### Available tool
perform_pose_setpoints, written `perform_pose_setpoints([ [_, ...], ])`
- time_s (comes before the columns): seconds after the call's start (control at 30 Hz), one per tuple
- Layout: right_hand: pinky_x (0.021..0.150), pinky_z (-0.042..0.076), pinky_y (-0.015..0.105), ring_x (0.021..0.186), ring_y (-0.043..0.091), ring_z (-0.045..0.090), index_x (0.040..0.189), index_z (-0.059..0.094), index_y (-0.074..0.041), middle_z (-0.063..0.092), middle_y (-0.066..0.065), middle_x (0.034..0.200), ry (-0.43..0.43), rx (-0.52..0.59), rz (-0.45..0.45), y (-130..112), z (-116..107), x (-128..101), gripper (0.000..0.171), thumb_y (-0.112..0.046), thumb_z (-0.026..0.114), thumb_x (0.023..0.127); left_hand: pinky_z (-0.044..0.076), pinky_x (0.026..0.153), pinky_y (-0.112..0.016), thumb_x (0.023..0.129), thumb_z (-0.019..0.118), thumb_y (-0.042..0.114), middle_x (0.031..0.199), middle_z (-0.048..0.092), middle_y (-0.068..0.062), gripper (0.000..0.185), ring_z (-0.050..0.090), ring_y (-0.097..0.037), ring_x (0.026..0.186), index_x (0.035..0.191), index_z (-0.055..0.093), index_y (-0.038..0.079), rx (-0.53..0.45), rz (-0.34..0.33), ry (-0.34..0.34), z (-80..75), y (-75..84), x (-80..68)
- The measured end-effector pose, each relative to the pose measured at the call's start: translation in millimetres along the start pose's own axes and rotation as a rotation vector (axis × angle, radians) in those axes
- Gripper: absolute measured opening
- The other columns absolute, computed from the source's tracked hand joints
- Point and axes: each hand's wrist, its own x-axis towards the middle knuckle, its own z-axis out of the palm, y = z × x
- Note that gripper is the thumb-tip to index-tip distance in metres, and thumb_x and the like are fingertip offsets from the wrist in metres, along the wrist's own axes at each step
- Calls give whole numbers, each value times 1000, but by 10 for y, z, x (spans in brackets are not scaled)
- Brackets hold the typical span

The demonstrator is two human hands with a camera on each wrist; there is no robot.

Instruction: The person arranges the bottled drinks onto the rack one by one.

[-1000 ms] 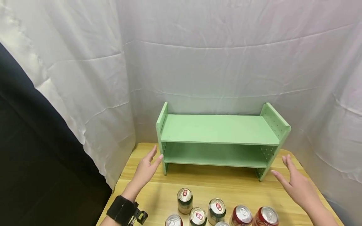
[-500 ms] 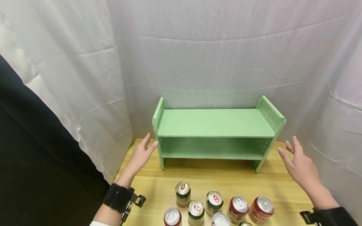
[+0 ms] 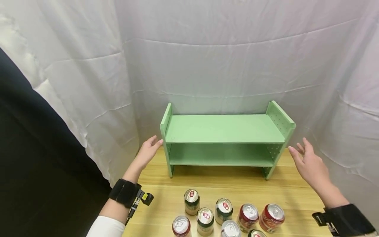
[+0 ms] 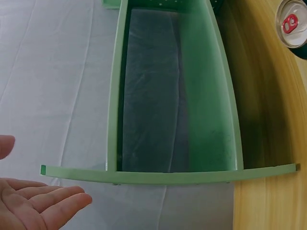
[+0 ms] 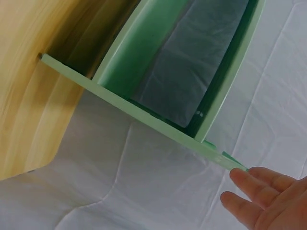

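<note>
- Green two-tier shelf [image 3: 225,138], standing upright on the wooden surface [image 3: 225,187] against a draped white curtain [image 3: 225,59], both tiers bare.
- Left hand [image 3: 148,152], fingers straight and spread, holding nothing, just beside the shelf's left side panel, fingertips near its front edge; in the left wrist view, palm [image 4: 33,208] up just short of that panel.
- Right hand [image 3: 308,163], fingers likewise straight and loosely spread, holding nothing, near the shelf's perforated right side panel but apart from it.
- Cluster of drink cans [image 3: 222,214], upright on the surface in front of the shelf, between the two forearms.
- Black wrist straps [image 3: 125,192] on both forearms.
</note>
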Motion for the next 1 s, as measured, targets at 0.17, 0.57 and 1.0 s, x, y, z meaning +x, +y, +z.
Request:
perform_pose_setpoints([
  [0.17, 82, 34, 72, 114, 58, 43, 147, 0, 5, 37, 35, 137, 1, -18, 15, 12, -74, 78, 77, -46, 31, 100, 30, 113, -49, 101, 41, 24, 151, 17, -31, 64, 25, -42, 138, 145, 11, -11, -80, 10, -67, -45, 80, 161],
  [0.57, 78, 39, 70, 108, 61, 41, 144, 9, 13, 35, 43, 131, -40, -98, 75, 75, -93, 318, 83, -54, 28, 98, 22, 117, -42, 102, 36, 11, 152, 14, -31, 56, 20, -38, 142, 145, 8, -11, -568, -59, -132, -272, 156, 466],
  [1.0, 80, 40, 70, 109, 62, 39, 144, 7, 13, 32, 46, 131, -81, -82, 169, 36, -177, 824, 87, -58, 23, 96, 20, 118, -43, 102, 37, 17, 152, 19, -28, 54, 22, -38, 141, 144, 18, -11, -406, -130, -124, -162, 225, 640],
])
